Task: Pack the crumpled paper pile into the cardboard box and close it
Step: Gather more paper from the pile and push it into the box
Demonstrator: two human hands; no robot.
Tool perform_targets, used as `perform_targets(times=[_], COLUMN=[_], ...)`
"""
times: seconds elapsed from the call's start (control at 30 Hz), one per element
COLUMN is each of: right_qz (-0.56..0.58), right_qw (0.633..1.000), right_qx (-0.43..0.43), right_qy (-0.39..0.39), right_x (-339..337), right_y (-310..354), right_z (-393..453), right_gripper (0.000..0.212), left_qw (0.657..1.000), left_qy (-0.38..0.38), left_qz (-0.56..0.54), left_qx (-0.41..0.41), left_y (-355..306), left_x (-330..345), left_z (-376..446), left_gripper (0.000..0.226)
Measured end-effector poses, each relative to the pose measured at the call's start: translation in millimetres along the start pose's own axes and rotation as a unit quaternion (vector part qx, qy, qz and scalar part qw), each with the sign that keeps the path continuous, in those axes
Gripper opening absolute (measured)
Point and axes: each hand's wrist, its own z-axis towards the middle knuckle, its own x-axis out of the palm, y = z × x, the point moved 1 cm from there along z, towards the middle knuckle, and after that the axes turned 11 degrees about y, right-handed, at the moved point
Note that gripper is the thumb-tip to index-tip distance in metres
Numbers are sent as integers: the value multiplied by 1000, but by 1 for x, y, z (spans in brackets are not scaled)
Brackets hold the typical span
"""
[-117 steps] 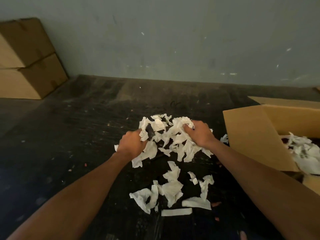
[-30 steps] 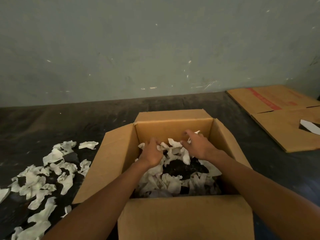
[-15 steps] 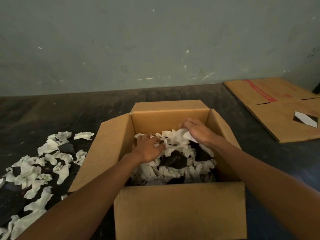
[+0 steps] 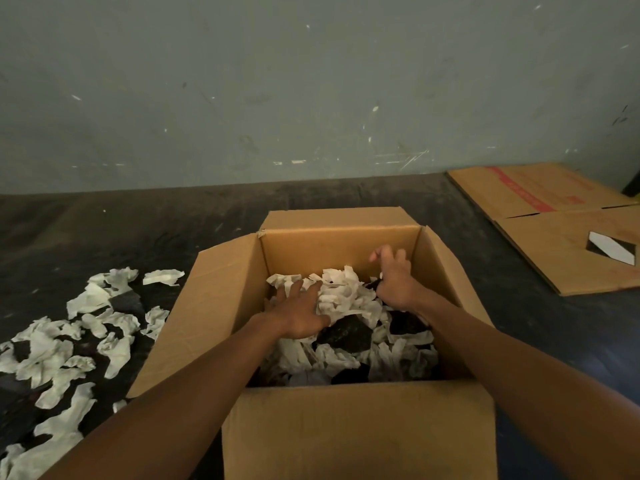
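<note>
An open cardboard box stands on the dark floor in front of me, all flaps spread outward. Crumpled white paper lies heaped inside it, with dark gaps between the pieces. My left hand lies flat on the paper at the left of the box, fingers spread. My right hand hovers over the paper near the far right corner, fingers apart and curled, holding nothing. More crumpled paper is scattered on the floor left of the box.
Flattened cardboard sheets with a red stripe lie on the floor at the right, one with a white-backed cutout. A grey-green wall rises just behind the box. Dark floor stretches between the box and the wall.
Both hands have let go of the paper they brought to the box; the left now lies flat on the heap and the right has lifted with fingers spread.
</note>
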Motion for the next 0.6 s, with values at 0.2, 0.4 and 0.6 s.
perform_targets(times=[0.2,0.4,0.6], right_qz=[-93,123,671], right_qw=[996,984,740], right_qx=[-15,-19,-34], right_qy=[0,-126,-22], right_x=[0,8,12], right_y=[-9,14,27], right_z=[22,19,22], right_gripper=[40,49,55], left_qw=[997,996,988], left_qy=[45,56,-125], left_qz=[24,35,-31], left_qx=[58,64,84], left_y=[-7,-21,-37], left_x=[3,9,1], left_z=[7,18,16], left_gripper=[86,73,66])
